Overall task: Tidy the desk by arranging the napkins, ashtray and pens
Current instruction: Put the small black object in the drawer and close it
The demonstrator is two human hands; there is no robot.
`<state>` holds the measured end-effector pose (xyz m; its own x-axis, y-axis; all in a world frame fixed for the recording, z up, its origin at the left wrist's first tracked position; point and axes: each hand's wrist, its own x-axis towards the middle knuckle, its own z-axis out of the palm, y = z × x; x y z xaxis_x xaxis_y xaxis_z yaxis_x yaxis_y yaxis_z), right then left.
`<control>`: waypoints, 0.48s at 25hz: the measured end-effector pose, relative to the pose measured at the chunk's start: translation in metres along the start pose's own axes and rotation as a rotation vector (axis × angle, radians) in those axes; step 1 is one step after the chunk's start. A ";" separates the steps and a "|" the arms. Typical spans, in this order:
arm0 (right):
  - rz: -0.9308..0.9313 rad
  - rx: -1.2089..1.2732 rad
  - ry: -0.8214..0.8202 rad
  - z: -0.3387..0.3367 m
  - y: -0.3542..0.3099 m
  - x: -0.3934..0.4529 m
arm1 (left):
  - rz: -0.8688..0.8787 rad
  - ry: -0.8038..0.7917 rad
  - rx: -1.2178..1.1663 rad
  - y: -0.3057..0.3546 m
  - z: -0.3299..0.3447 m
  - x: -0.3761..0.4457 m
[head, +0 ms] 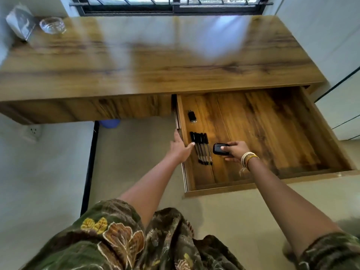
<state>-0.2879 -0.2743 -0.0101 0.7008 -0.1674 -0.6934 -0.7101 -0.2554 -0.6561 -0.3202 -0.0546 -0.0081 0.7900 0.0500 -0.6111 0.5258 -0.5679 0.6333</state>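
Several black pens (201, 148) lie side by side in the open wooden drawer (272, 133), near its left wall. My left hand (180, 148) rests on the drawer's left edge, fingers straight, thumb touching the pens' caps. My right hand (236, 151) grips a small black oval case (221, 149) just right of the pens, above the drawer floor. A glass ashtray (52, 25) and a grey napkin pack (20, 23) sit at the desk's far left corner.
A small black object (191, 116) lies further back in the drawer by its left wall. The wooden desk top (155, 55) stretches below a barred window (171, 4). A wall socket (33, 131) and a blue item (110, 123) sit under the desk.
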 end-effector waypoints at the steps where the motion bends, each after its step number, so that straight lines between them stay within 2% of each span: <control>1: 0.011 0.012 0.011 -0.003 0.003 0.001 | -0.009 -0.024 0.000 0.000 0.007 -0.008; 9: 0.047 -0.061 0.072 -0.008 0.015 0.012 | -0.064 0.019 -0.173 0.002 0.024 -0.027; 12: 0.019 -0.125 0.141 -0.007 0.016 0.016 | -0.083 0.039 -0.232 0.009 0.027 -0.031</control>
<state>-0.2877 -0.2875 -0.0296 0.6961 -0.3032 -0.6508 -0.7156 -0.3659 -0.5950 -0.3487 -0.0832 0.0036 0.7501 0.1226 -0.6499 0.6443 -0.3572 0.6762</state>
